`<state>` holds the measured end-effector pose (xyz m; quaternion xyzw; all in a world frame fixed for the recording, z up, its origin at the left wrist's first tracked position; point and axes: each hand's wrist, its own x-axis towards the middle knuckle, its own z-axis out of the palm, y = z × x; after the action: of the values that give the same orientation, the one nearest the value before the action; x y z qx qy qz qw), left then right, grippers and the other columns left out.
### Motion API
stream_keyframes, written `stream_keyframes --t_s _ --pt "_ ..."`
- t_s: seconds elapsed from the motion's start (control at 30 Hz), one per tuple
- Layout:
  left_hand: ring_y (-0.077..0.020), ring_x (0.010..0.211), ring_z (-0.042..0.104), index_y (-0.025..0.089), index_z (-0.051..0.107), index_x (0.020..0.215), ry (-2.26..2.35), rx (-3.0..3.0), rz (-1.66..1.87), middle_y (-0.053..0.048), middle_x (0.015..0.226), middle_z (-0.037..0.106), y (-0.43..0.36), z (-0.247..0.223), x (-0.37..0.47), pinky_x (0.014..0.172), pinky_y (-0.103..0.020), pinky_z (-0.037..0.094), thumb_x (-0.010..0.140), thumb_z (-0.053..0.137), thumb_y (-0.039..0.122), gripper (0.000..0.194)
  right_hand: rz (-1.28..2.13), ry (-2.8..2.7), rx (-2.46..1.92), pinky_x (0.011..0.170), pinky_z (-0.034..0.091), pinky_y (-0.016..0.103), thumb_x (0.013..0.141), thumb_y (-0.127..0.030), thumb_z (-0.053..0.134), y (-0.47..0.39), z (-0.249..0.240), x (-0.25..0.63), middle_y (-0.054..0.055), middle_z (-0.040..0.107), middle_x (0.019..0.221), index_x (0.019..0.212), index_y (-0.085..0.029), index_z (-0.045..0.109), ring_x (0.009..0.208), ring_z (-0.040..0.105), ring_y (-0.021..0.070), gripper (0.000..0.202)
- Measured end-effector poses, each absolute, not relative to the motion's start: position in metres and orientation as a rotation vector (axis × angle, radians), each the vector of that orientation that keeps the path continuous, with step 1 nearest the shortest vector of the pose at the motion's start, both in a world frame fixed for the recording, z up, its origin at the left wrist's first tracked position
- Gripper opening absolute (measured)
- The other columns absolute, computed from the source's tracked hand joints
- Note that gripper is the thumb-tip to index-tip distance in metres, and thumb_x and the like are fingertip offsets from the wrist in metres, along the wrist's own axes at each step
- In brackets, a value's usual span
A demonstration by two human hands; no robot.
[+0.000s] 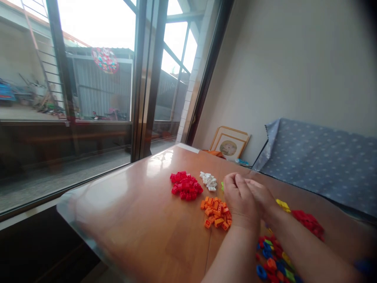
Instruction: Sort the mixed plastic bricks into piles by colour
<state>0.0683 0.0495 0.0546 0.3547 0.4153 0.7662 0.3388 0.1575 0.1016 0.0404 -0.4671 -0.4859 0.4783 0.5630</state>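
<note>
Desk (141, 212), glossy brown, spread beneath left hand (239, 194) and right hand (262, 194), cupped together; whether their grip held anything, I couldn't tell. Red bricks (186, 186) lay heaped at its nine o'clock, blocky orange bricks (216, 211) at eight, white pieces (209, 181) toward ten, lime piece (222, 186) closest, at nine.

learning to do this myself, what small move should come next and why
Probably ease the left hand and right hand apart near the green pieces: they are close together there in this view, hiding anything between them, and the white pile and orange pile nearby each keep to one colour.
</note>
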Motion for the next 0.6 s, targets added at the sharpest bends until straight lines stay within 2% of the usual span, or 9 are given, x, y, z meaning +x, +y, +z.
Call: stream_keyframes --t_s 0.13,0.37,0.5,0.6 --pt "-0.0166 0.081 0.06 0.02 0.058 0.097 1.024 0.814 1.997 -0.005 0.092 0.065 0.058 0.053 0.066 0.077 -0.03 0.046 0.098 0.041 0.045 0.03 1.093 -1.054 -1.175 0.066 0.058 0.021 0.075 -0.024 0.076 0.066 0.042 0.216 0.006 0.074 0.085 0.101 -0.017 0.068 0.076 0.07 0.0151 0.027" --pt "-0.0156 0.076 0.062 0.018 0.06 0.097 0.963 0.75 1.927 -0.006 0.092 0.066 0.061 0.051 0.07 0.071 -0.029 0.048 0.093 0.045 0.052 0.038 0.85 -0.975 -1.38 0.068 0.058 0.025 0.075 -0.042 0.077 0.004 0.011 0.315 0.01 0.075 0.1 0.108 -0.018 0.07 0.09 0.071 0.0219 0.041" --pt "-0.0158 0.074 0.063 0.016 0.061 0.098 0.979 0.793 1.848 -0.007 0.089 0.067 0.06 0.05 0.075 0.068 -0.028 0.048 0.088 0.048 0.058 0.046 0.579 -1.04 -1.488 0.084 0.056 0.032 0.081 -0.048 0.065 0.005 -0.01 0.346 0.008 0.076 0.101 0.108 -0.02 0.07 0.099 0.07 0.0246 0.039" --pt "-0.0159 0.074 0.063 0.015 0.061 0.098 0.996 0.856 1.76 -0.007 0.089 0.068 0.059 0.046 0.082 0.066 -0.027 0.047 0.086 0.049 0.061 0.048 0.305 -1.245 -1.609 0.099 0.048 0.039 0.084 -0.048 0.057 0.014 -0.015 0.357 0.008 0.074 0.112 0.108 -0.021 0.071 0.11 0.065 0.0273 0.039"
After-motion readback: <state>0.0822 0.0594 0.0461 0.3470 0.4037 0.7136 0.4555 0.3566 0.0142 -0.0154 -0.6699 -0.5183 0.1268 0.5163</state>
